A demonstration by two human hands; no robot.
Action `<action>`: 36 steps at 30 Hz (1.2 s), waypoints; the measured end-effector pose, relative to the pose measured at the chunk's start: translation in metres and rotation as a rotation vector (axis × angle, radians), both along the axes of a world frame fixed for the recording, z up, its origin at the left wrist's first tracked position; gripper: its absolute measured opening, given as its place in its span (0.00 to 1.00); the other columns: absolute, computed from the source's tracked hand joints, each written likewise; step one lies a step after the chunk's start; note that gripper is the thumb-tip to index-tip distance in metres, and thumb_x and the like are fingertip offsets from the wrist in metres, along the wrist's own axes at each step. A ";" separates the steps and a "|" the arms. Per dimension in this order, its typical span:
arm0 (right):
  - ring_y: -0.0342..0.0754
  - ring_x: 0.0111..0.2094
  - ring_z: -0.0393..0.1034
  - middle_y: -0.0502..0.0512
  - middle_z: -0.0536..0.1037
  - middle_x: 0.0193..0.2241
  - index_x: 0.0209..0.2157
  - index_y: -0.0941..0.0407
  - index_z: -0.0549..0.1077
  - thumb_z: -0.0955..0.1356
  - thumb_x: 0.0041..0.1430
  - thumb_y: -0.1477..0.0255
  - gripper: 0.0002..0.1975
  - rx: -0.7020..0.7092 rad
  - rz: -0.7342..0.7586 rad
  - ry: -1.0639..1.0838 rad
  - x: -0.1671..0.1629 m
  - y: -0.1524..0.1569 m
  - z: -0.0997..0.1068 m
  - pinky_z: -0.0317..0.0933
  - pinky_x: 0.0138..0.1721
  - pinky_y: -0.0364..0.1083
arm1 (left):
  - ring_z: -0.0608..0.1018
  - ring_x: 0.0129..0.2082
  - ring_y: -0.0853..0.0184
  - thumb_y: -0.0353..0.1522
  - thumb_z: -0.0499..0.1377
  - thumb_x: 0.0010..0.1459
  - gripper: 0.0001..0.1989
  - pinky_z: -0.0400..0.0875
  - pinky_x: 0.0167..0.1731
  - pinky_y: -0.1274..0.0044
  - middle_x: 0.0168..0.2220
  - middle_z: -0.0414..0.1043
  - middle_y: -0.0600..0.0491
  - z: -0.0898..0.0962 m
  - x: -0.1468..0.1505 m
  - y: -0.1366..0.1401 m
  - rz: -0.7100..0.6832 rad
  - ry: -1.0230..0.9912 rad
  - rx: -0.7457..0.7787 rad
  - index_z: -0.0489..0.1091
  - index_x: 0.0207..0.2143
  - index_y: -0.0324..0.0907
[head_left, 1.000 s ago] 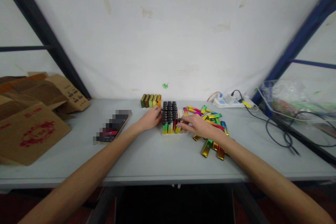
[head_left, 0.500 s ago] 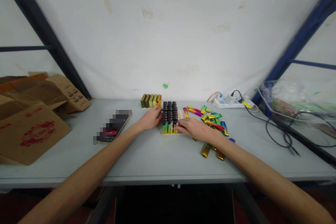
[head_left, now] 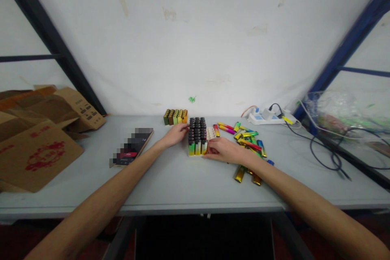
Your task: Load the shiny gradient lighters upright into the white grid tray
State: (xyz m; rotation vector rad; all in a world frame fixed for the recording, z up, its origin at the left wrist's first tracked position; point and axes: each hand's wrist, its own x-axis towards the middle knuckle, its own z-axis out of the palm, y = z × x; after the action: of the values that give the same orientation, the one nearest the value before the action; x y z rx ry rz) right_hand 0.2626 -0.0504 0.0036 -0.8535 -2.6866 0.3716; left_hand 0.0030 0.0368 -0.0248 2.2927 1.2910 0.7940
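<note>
Upright lighters (head_left: 197,135) with black tops stand in close rows in a white tray (head_left: 211,132), whose bare holes show at the right. My left hand (head_left: 176,133) is at the left side of these rows, its curled fingertips against them. Close by the front right corner is my right hand (head_left: 224,149), fingers bent and drawn together low beside the front row. Whatever lies between those fingers is hidden. Loose shiny lighters (head_left: 251,143) in several colours lie in a heap beyond and under my right wrist.
Behind my left hand stands a block of gold and green lighters (head_left: 176,117). A blurred-out phone-like object (head_left: 134,146) lies left, near cardboard boxes (head_left: 45,150). At the right are a power strip (head_left: 265,118), black cables (head_left: 329,156) and clear plastic wrap (head_left: 335,107).
My right hand has shifted slightly right and down, off the top of the front right lighter, which shows more fully. My left hand stays at the rows' left side.
</note>
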 end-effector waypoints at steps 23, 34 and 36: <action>0.41 0.23 0.62 0.50 0.73 0.23 0.27 0.58 0.74 0.72 0.62 0.67 0.12 0.033 -0.034 -0.013 0.001 -0.002 0.005 0.54 0.29 0.42 | 0.80 0.44 0.56 0.29 0.50 0.57 0.16 0.74 0.50 0.68 0.42 0.82 0.47 0.004 0.002 0.001 0.015 0.016 0.008 0.77 0.40 0.38; 0.41 0.21 0.61 0.47 0.71 0.21 0.26 0.57 0.70 0.73 0.61 0.61 0.17 -0.045 -0.116 -0.003 0.013 0.003 0.003 0.49 0.24 0.42 | 0.80 0.43 0.57 0.29 0.51 0.56 0.16 0.73 0.52 0.68 0.42 0.81 0.48 0.005 0.001 -0.001 -0.006 0.036 0.006 0.77 0.40 0.38; 0.41 0.21 0.60 0.47 0.70 0.20 0.26 0.57 0.70 0.73 0.61 0.60 0.17 -0.052 -0.122 -0.006 0.012 0.003 0.002 0.49 0.24 0.42 | 0.79 0.44 0.57 0.28 0.51 0.55 0.16 0.73 0.52 0.68 0.42 0.81 0.48 0.004 0.001 -0.001 -0.007 0.042 0.014 0.77 0.40 0.38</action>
State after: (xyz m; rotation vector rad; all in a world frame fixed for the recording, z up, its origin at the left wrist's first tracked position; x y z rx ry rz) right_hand 0.2747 -0.0472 0.0057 -1.0290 -2.6251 0.4129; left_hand 0.0038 0.0359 -0.0207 2.3353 1.2987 0.7594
